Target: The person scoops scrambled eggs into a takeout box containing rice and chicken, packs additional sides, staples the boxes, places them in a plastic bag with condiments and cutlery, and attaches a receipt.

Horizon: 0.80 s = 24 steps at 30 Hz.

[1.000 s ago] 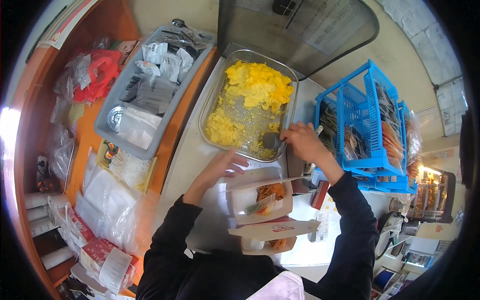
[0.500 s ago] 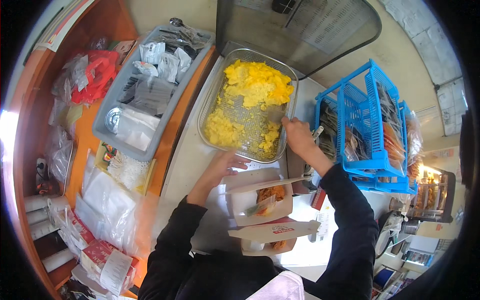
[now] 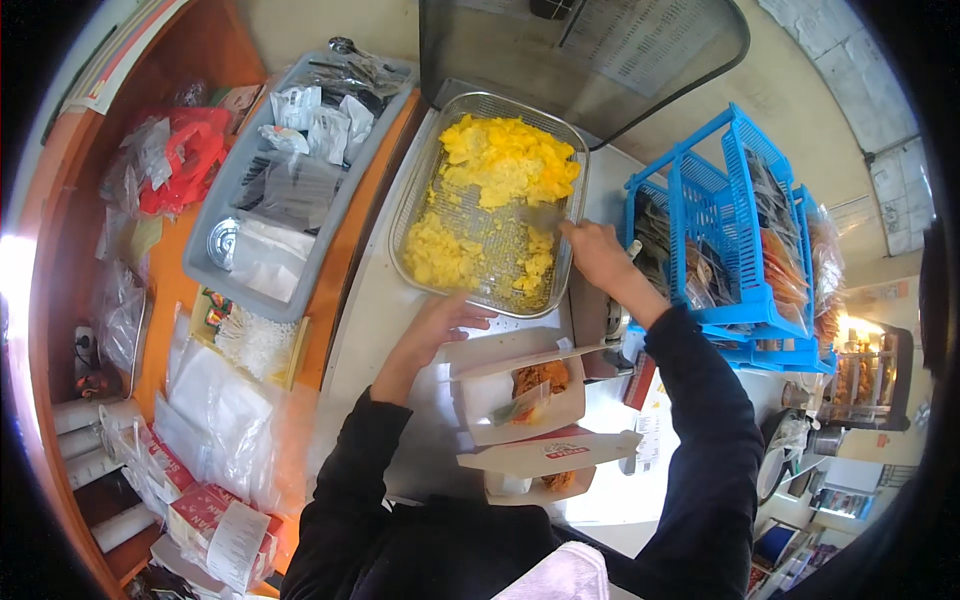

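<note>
Right hand (image 3: 597,255) and the dark scoop (image 3: 540,216) have moved away from the tray's near right corner, now farther up its right side; left hand (image 3: 438,325) about unchanged. Pale table (image 3: 367,300) carries the work; orange shelf (image 3: 340,250) runs along its left edge. Blue basket rack (image 3: 738,210) at table's right edge, full of packets. Grey bin (image 3: 240,291) sits on shelf, next to table's left edge, with plastic-wrapped items and napkins. Wire-mesh tray (image 3: 495,240) toward table's far edge, tilted in view. Scrambled egg (image 3: 510,165) in tray: big heap at far end, smaller pile near left, crumbs toward right side. Two cartons toward table's near edge: open carton (image 3: 535,428) with fried chicken (image 3: 541,379), closer one partly under its raised flap (image 3: 550,455). Right hand: fingers clamped on scoop's handle, handle mostly hidden; scoop over the tray, blurred, contents unclear. Left hand: empty, fingers apart and slightly curled, at tray's near edge; contact with rim, can't tell.
</note>
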### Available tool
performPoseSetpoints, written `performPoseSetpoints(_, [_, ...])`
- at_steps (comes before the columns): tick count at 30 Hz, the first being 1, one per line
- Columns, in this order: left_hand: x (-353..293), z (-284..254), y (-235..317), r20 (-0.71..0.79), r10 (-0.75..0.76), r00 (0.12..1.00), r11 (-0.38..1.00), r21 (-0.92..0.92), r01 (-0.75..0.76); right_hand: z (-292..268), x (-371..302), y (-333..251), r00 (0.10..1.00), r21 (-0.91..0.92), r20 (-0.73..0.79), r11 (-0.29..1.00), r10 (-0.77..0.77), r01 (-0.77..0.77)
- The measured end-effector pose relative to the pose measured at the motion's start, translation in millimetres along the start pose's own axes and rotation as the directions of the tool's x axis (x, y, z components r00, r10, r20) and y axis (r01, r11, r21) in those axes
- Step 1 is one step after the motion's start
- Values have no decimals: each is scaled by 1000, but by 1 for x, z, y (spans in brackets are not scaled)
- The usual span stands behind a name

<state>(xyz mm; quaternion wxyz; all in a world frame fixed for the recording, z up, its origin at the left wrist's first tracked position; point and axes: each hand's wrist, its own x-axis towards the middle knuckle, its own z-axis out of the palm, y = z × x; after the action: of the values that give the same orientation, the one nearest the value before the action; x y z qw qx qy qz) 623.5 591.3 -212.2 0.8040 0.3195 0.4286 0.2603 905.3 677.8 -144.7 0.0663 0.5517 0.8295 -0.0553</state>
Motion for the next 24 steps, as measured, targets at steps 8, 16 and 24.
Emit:
performPoseSetpoints(8, [0, -2, -1, 10, 21, 1000, 1000, -5, -21, -14, -51, -36, 972, 147, 205, 985, -115, 85])
performPoseSetpoints(16, [-1, 4, 2, -66, 32, 997, 997, -71, -36, -20, -53, -31, 954, 314, 158, 929, -256, 197])
performPoseSetpoints(24, [-6, 4, 6, -56, -2, 998, 993, -118, -5, -8, -32, -10, 928, 723, 358, 657, -97, -211])
